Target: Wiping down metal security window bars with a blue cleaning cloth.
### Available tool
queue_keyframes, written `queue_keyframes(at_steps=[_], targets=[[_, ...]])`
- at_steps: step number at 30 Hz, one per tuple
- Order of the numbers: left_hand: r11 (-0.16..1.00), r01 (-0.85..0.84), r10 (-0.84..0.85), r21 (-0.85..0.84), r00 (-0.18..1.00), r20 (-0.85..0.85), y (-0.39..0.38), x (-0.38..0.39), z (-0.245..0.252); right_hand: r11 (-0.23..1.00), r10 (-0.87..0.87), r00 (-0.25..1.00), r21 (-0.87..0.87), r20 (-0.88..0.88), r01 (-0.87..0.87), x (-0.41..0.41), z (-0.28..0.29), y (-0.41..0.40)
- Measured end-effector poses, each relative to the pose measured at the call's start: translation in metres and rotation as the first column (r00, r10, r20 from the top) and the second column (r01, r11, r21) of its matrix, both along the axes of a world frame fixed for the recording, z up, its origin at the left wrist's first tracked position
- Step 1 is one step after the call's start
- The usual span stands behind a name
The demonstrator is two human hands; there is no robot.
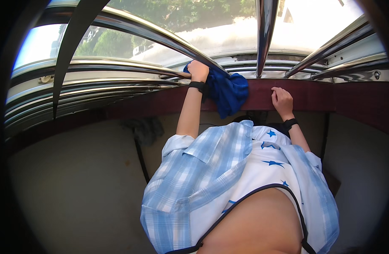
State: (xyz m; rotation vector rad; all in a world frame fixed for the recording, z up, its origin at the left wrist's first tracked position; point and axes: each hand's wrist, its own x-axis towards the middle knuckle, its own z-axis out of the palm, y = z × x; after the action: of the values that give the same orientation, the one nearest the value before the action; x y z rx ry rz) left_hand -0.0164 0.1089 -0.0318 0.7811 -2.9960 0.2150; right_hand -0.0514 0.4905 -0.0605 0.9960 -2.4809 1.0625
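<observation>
My left hand (pixel 199 70) is closed over a blue cloth (pixel 227 92) at the lower metal rail. The cloth lies bunched against the bars, and its loose end hangs down over the front of the dark red window sill (pixel 302 95). My right hand (pixel 282 101) rests on that sill, right of the cloth, with loosely bent fingers and nothing visible in it. The underside of this hand is hidden. Shiny metal window bars (pixel 265 38) rise behind the sill, and a long rail (pixel 159 35) slants past my left hand.
More horizontal rails (pixel 102 85) run along the left side. A dark strap (pixel 70 47) hangs across the upper left. Below the sill, a grey fuzzy thing (pixel 146 130) sits near the pale wall or floor (pixel 80 190). Greenery (pixel 194 16) shows outside, beyond the bars.
</observation>
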Motion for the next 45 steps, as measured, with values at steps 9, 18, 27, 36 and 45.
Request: queue_keyframes(at_steps=[9,18,27,36,45], targets=[[0.893,0.336,-0.288,0.300,0.938,-0.192,0.054,-0.018,0.009,1.000,-0.008,1.000,0.003,-0.002,0.008,0.002,-0.003,-0.003],[0.765,0.371,-0.227,0.526,0.920,-0.318,0.048,-0.014,0.026,1.000,-0.003,1.000,0.010,0.010,0.003,0.002,0.001,-0.003],[0.988,0.153,-0.150,-0.014,0.943,-0.296,0.015,-0.005,-0.009,1.000,-0.001,1.000,0.007,0.006,0.001,0.002,0.000,-0.005],[0.647,0.446,-0.375,0.618,0.892,-0.252,0.063,-0.054,0.027,1.000,-0.005,1.000,0.018,0.007,0.005,0.003,0.000,-0.006],[0.928,0.206,-0.134,0.311,0.962,-0.237,-0.002,0.002,0.002,1.000,0.005,1.000,0.011,-0.006,-0.005,0.003,0.007,-0.007]])
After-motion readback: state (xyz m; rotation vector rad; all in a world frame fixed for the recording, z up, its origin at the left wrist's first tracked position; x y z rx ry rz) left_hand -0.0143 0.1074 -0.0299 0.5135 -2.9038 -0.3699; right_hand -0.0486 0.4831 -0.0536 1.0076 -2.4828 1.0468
